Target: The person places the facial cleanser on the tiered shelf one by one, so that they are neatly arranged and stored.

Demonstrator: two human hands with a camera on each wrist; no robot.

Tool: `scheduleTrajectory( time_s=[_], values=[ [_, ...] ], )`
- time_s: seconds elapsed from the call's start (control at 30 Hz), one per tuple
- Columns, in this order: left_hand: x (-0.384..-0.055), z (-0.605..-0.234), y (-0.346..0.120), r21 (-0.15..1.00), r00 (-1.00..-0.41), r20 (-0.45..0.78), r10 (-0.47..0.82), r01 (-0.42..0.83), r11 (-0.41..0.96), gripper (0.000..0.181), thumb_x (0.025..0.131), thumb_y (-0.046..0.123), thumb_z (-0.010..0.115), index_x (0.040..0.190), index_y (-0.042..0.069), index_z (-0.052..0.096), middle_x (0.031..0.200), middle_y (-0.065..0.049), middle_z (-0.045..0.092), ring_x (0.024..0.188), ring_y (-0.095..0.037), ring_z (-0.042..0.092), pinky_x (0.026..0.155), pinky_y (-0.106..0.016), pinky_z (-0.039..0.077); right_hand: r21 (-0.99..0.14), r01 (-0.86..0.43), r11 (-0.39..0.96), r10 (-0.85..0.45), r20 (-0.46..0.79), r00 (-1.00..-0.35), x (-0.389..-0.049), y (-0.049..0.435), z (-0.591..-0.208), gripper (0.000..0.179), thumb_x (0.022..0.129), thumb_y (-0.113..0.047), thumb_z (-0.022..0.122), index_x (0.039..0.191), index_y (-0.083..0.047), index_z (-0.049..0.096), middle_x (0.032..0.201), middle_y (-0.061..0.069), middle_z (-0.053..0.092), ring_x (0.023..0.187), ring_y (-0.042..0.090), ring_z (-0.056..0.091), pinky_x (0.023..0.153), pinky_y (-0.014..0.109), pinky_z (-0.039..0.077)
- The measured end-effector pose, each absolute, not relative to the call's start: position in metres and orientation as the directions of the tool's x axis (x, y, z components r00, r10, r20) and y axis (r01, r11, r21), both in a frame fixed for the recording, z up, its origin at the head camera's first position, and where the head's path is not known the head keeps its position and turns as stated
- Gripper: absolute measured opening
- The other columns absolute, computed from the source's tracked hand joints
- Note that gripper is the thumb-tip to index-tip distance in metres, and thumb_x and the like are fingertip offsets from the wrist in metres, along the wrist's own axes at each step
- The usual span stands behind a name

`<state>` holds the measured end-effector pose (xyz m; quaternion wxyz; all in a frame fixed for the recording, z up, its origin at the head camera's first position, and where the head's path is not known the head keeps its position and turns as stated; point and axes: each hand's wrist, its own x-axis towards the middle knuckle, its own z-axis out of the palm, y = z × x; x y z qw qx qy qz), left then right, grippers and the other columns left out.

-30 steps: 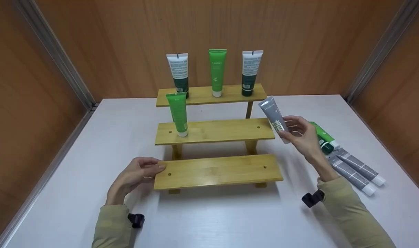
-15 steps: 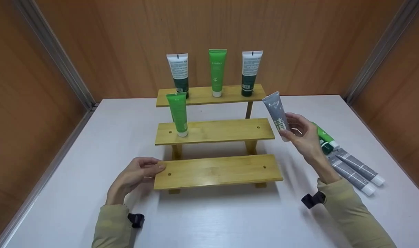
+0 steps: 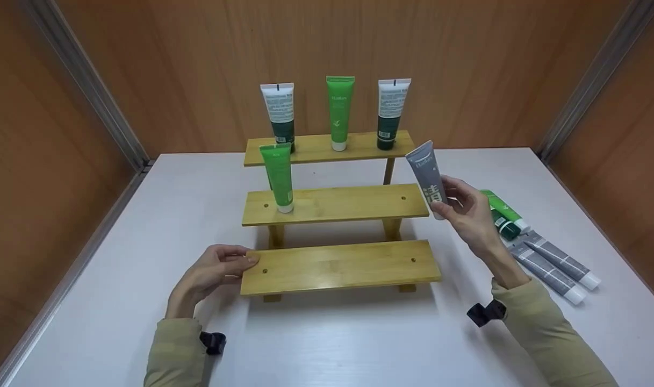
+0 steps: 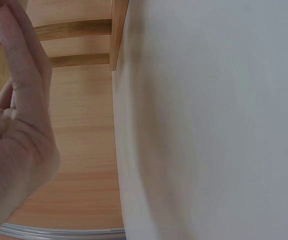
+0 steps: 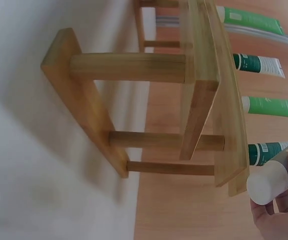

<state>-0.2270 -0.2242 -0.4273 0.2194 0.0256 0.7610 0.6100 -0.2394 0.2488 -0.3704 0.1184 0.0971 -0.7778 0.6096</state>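
My left hand (image 3: 211,271) grips the left end of the lowest step of a three-tier bamboo stand (image 3: 340,269), thumb on top. In the left wrist view, that hand (image 4: 21,110) reaches to the wood at the upper left. My right hand (image 3: 469,215) pinches a grey squeeze tube (image 3: 426,174) near its cap end, tilted, just off the right end of the middle step. The right wrist view shows the tube's white cap (image 5: 268,184) pointing at the camera. A green tube (image 3: 278,177) stands cap down at the left of the middle step.
On the top step stand two white-and-dark-green tubes (image 3: 280,113) (image 3: 392,113) with a green tube (image 3: 339,113) between them. Right of my hand, a green tube (image 3: 504,209), a dark green-capped tube (image 3: 507,226) and two grey tubes (image 3: 547,274) (image 3: 566,260) lie on the white table (image 3: 327,344). Wooden panels (image 3: 327,43) enclose it.
My right hand has raised the grey tube slightly and turned it a little more upright, with a small shift right and back left. The left hand has stayed on the stand.
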Motion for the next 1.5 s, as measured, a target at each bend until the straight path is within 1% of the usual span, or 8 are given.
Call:
scheduleTrajectory(
  time_s=[0.17,0.47,0.6,0.87,1.07,1.3,1.5],
  values=[
    [-0.227,-0.428,-0.224,0.939,-0.903,-0.305,0.302,-0.233,0.251,0.042,0.091,0.023,0.075,0.121,-0.004,0.063,0.098,0.002,0.074,0.089,-0.012,0.072,0.081,-0.029,0.061,-0.932,-0.296,0.212,-0.021,0.298,-0.954,-0.238,0.244,-0.369,0.054,0.093,0.005,0.066,0.143,0.006,0.048,0.121,-0.011,0.058,0.114,0.009,0.056,0.099,0.013,0.047],
    [-0.226,-0.428,-0.224,0.939,-0.904,-0.308,0.295,-0.240,0.246,0.042,0.091,0.023,0.075,0.121,-0.003,0.062,0.097,0.003,0.075,0.089,-0.012,0.072,0.081,-0.030,0.061,-0.931,-0.310,0.191,-0.041,0.308,-0.950,-0.234,0.234,-0.363,0.052,0.093,0.004,0.067,0.141,0.003,0.048,0.123,-0.008,0.058,0.117,0.014,0.055,0.106,0.015,0.044],
    [-0.226,-0.428,-0.224,0.941,-0.902,-0.304,0.306,-0.234,0.244,0.040,0.092,0.023,0.074,0.120,-0.003,0.063,0.098,0.003,0.075,0.089,-0.012,0.072,0.082,-0.030,0.061,-0.932,-0.314,0.181,-0.047,0.310,-0.950,-0.233,0.232,-0.362,0.051,0.092,0.005,0.066,0.140,0.002,0.049,0.124,-0.008,0.059,0.117,0.014,0.056,0.107,0.015,0.044],
    [-0.226,-0.428,-0.223,0.938,-0.906,-0.306,0.292,-0.235,0.254,0.043,0.092,0.024,0.074,0.122,-0.004,0.062,0.099,0.002,0.074,0.090,-0.012,0.072,0.082,-0.030,0.061,-0.934,-0.321,0.157,-0.060,0.315,-0.947,-0.234,0.226,-0.362,0.051,0.091,0.006,0.067,0.139,0.000,0.051,0.123,-0.006,0.060,0.115,0.015,0.058,0.105,0.017,0.048],
    [-0.227,-0.428,-0.223,0.942,-0.905,-0.298,0.304,-0.228,0.245,0.040,0.092,0.022,0.074,0.120,-0.004,0.064,0.098,0.002,0.075,0.089,-0.012,0.073,0.080,-0.030,0.062,-0.939,-0.319,0.127,-0.078,0.311,-0.947,-0.234,0.221,-0.361,0.052,0.089,0.008,0.069,0.137,0.000,0.052,0.123,-0.005,0.061,0.113,0.015,0.059,0.104,0.019,0.049],
    [-0.228,-0.427,-0.223,0.938,-0.906,-0.301,0.297,-0.225,0.263,0.044,0.092,0.023,0.074,0.122,-0.006,0.063,0.099,0.001,0.075,0.090,-0.012,0.072,0.080,-0.029,0.062,-0.948,-0.295,0.123,-0.100,0.284,-0.954,-0.235,0.217,-0.361,0.053,0.088,0.008,0.070,0.137,-0.002,0.051,0.125,-0.003,0.060,0.115,0.016,0.059,0.103,0.019,0.051],
    [-0.227,-0.426,-0.223,0.932,-0.905,-0.314,0.287,-0.237,0.273,0.047,0.092,0.025,0.074,0.125,-0.006,0.061,0.100,0.001,0.076,0.090,-0.012,0.072,0.081,-0.029,0.061,-0.946,-0.306,0.103,-0.130,0.293,-0.947,-0.235,0.211,-0.359,0.053,0.087,0.009,0.070,0.136,-0.001,0.052,0.125,-0.001,0.060,0.115,0.016,0.060,0.102,0.021,0.052]
  ],
)
